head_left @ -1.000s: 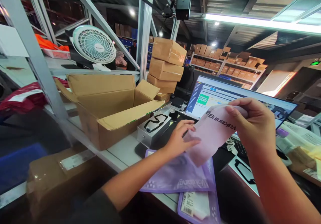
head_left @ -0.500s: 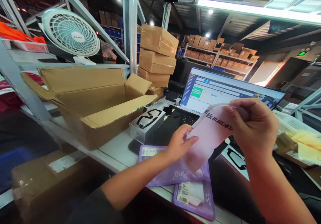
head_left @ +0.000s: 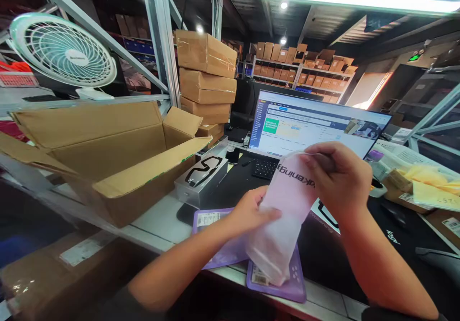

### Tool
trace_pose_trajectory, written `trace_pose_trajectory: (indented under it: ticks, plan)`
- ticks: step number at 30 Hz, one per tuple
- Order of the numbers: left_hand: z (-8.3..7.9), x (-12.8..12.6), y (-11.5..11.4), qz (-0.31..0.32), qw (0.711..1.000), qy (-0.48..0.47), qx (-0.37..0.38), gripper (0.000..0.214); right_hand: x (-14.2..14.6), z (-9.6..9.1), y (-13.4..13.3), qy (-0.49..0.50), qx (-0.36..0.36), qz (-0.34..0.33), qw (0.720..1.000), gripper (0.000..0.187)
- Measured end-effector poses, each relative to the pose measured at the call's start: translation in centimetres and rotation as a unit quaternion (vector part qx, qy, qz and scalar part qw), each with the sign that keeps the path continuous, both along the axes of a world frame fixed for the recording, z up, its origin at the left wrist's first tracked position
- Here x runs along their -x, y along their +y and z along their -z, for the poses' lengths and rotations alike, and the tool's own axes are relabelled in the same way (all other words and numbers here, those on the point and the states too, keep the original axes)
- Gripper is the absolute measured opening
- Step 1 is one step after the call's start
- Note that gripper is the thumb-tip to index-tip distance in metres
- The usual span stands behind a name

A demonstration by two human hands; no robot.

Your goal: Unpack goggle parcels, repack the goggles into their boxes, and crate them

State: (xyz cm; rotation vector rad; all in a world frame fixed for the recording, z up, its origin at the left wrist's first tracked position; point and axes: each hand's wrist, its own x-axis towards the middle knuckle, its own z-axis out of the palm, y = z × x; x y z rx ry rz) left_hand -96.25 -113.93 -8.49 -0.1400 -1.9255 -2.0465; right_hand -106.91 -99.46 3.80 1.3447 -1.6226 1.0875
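Observation:
Between my hands hangs a whitish translucent pouch (head_left: pixel 278 225) with dark lettering near its top. My right hand (head_left: pixel 338 177) pinches its upper edge. Lower down, my left hand (head_left: pixel 251 211) grips the pouch's left side, thumb across the front. Below it, two purple-edged packets lie overlapping at the table edge. One purple packet (head_left: pixel 199 219) bears a white barcode label and is partly covered by my left forearm. The other purple packet (head_left: pixel 297 282) is partly hidden behind the pouch.
An open cardboard carton (head_left: pixel 136 163) stands on the left, beside a boxed item with a black outline print (head_left: pixel 203 177). Behind are stacked cartons (head_left: pixel 206 86), a monitor (head_left: pixel 309 120) and a keyboard (head_left: pixel 264 168). A fan (head_left: pixel 64 52) sits at upper left; yellow packets (head_left: pixel 431 182) lie right.
The pouch now hangs more upright and shows longer, its lower end over the purple packets. My right hand has shifted left in view; the whole scene has slid left as the camera turned.

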Motion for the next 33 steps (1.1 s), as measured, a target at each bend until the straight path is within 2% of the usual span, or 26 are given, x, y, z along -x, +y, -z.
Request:
trace_pose_trajectory:
  ticks: [3, 5, 8, 10, 12, 14, 17, 19, 21, 22, 23, 24, 26, 28, 29, 33]
  plan:
    - [0.3, 0.7, -0.4, -0.057, 0.998, -0.007, -0.009, 0.034, -0.7, 0.4, 0.8, -0.012, -0.01, -0.048, 0.999, 0.013]
    - [0.5, 1.2, -0.7, -0.122, 0.992, -0.002, -0.009, 0.026, -1.4, 0.8, 1.4, 0.004, -0.059, -0.099, 0.993, 0.017]
    - [0.8, 1.7, -1.2, -0.182, 0.983, 0.009, -0.016, 0.018, -2.5, 2.1, 2.3, 0.063, -0.159, -0.193, 0.966, 0.013]
    - [1.0, 1.9, -1.4, -0.203, 0.979, 0.013, -0.025, 0.019, -3.1, 3.4, 2.5, 0.107, -0.198, -0.242, 0.944, 0.011]
    - [1.2, 2.0, -1.7, -0.213, 0.976, 0.014, -0.029, 0.021, -3.6, 5.1, 2.7, 0.149, -0.23, -0.257, 0.927, 0.018]
    - [1.3, 2.0, -2.1, -0.22, 0.975, 0.018, -0.022, 0.023, -3.5, 6.8, 2.9, 0.169, -0.283, -0.244, 0.912, 0.021]
    - [1.0, 1.8, -2.9, -0.238, 0.971, 0.036, 0.005, 0.023, -2.2, 8.9, 3.4, 0.112, -0.361, -0.235, 0.896, 0.017]
    - [0.4, 1.5, -3.3, -0.255, 0.963, 0.066, 0.057, 0.02, -0.5, 9.8, 3.4, 0.014, -0.326, -0.217, 0.92, 0.018]
    - [-0.5, 1.3, -3.4, -0.265, 0.949, 0.111, 0.131, 0.017, 1.5, 10.6, 2.8, -0.133, -0.215, -0.168, 0.953, 0.023]
    - [-0.9, 1.3, -3.3, -0.266, 0.941, 0.133, 0.165, 0.016, 2.4, 11.1, 2.2, -0.215, -0.164, -0.156, 0.95, 0.033]
    - [-1.3, 1.4, -3.2, -0.262, 0.935, 0.149, 0.188, 0.015, 3.2, 11.6, 1.5, -0.296, -0.128, -0.168, 0.931, 0.047]
    - [-1.6, 1.5, -3.0, -0.259, 0.933, 0.157, 0.197, 0.015, 3.8, 12.1, 0.7, -0.371, -0.11, -0.207, 0.899, 0.062]
    - [-2.0, 1.8, -2.5, -0.265, 0.931, 0.159, 0.193, 0.015, 4.4, 13.1, -0.8, -0.5, -0.105, -0.31, 0.802, 0.082]
    - [-1.9, 2.1, -2.3, -0.293, 0.926, 0.151, 0.185, 0.017, 4.2, 14.0, -1.9, -0.594, -0.113, -0.361, 0.71, 0.078]
    - [-1.7, 2.1, -2.3, -0.31, 0.922, 0.143, 0.185, 0.018, 3.9, 14.3, -2.2, -0.627, -0.119, -0.367, 0.677, 0.071]
    - [-0.1, 1.8, -3.0, -0.339, 0.919, 0.08, 0.182, 0.027, 3.1, 15.2, -2.3, -0.696, -0.124, -0.381, 0.595, 0.047]
